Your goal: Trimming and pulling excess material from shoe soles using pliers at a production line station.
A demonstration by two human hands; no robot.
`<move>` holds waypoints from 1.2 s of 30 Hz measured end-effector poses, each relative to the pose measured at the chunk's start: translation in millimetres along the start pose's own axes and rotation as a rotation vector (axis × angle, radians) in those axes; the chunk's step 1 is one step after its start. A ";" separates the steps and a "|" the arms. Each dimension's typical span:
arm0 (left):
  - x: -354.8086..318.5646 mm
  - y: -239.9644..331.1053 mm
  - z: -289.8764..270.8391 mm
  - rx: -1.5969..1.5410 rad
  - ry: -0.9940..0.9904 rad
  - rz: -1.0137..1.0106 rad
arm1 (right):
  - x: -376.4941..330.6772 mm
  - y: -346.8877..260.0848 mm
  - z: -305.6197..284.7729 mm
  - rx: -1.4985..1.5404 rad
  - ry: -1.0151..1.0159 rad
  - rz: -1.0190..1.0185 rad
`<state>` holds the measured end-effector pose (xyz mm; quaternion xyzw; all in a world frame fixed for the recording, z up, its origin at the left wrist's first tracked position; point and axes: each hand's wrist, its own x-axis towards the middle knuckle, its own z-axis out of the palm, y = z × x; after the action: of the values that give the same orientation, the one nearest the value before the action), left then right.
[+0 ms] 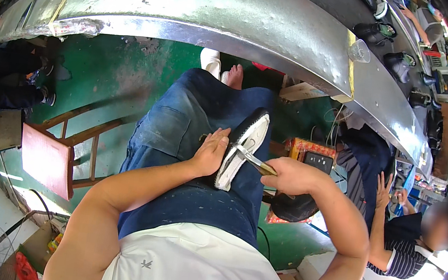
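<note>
A shoe upper (244,145) lies bottom up across my lap, its pale underside facing me and a dark, ragged margin round it. My left hand (212,151) lies flat along its left edge, fingers stretched out and touching the side. From the right, my right hand (292,176) is wrapped round the handle of a metal-headed hand tool (254,159). The tool's silver end rests on or just over the middle of the underside; whether it touches I cannot tell.
A long metal-faced bench (195,10) runs across in front, with dark shoes (398,65) at its right. A wooden chair (48,157) stands at left. An orange-patterned box (312,148) is by my right knee. Another person (402,240) sits at right; dark-trousered legs (4,82) show at left.
</note>
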<state>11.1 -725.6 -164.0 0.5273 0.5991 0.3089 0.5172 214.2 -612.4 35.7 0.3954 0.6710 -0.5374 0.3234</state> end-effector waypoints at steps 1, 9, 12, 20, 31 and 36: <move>0.6 -0.7 -1.0 -0.004 -0.008 -0.012 | -2.9 0.5 -3.5 0.104 -0.032 0.059; -1.9 -9.9 -13.5 -0.148 -0.080 -0.040 | 10.9 -11.4 -6.5 -0.288 0.056 0.128; -4.4 -29.5 -6.8 -0.611 -0.025 -0.074 | 30.0 2.3 18.0 -0.246 0.214 -0.057; 0.3 2.9 -30.9 -0.571 -0.098 -0.004 | 87.3 27.7 148.5 0.507 0.715 -0.177; 15.8 15.5 -18.3 -0.397 0.021 -0.037 | 44.5 64.4 48.5 0.769 0.056 -0.118; 14.6 27.2 -23.5 -0.496 0.011 -0.106 | 40.1 54.8 40.6 -0.292 0.788 -0.330</move>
<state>-1.3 -700.7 -136.9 0.3505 0.5347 0.4219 0.6428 243.5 -638.7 -33.0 0.4080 0.8657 -0.2899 0.0056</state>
